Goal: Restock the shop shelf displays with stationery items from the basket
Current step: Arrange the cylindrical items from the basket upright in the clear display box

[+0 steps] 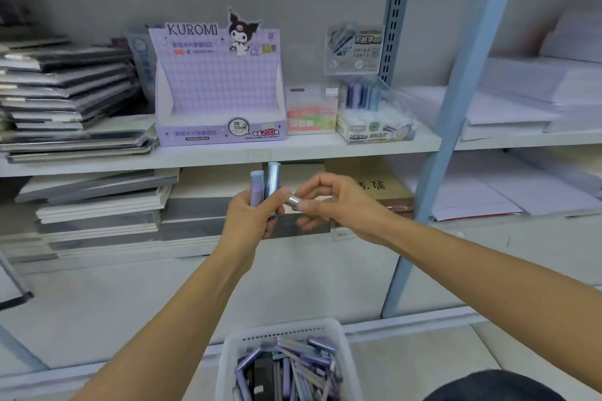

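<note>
My left hand [252,216] grips two upright lead tubes [265,184], one purple and one blue, in front of the shelf edge. My right hand [329,203] pinches a third silvery-blue tube [293,201], lying sideways against the ones in my left hand. Straight above them on the shelf stands the purple Kuromi display box [218,101]; its tray looks empty. At the bottom sits a white plastic basket [332,335] with several purple and blue tubes [293,365] piled inside.
Beside the Kuromi box stand a small pink-and-green box [311,112] and a clear display of lead tubes [371,114]. Stacked dark notebooks [65,85] fill the shelf's left side. A blue metal upright [456,114] separates shelves of white paper [527,98] on the right.
</note>
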Tool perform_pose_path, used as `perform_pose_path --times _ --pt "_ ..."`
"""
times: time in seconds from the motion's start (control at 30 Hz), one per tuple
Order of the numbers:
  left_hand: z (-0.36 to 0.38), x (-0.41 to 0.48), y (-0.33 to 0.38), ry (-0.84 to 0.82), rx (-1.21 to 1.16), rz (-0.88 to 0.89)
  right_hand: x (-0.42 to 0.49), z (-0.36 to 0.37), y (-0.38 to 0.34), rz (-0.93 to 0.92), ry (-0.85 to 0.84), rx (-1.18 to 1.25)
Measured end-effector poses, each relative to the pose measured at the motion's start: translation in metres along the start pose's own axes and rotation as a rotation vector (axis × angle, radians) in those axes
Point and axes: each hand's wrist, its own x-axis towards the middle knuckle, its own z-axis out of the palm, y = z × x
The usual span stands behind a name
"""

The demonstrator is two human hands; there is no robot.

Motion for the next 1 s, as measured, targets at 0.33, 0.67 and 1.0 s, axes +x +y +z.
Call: perform_pose_path --times 0.33,0.67,1.0 --pt "0.048 0.032 0.072 -0.051 -0.007 0.133 -0.002 -0.057 -0.083 -0.271 0.075 -0.231" --pt "0.061 0.081 0.095 -0.103 -0.012 0.2 0.075 -0.12 -0.105 -0.368 0.503 -0.291" --pt "0.058 0.109 0.084 -0.134 0.014 0.182 0.112 -0.134 -0.077 -0.289 0.455 -0.602"
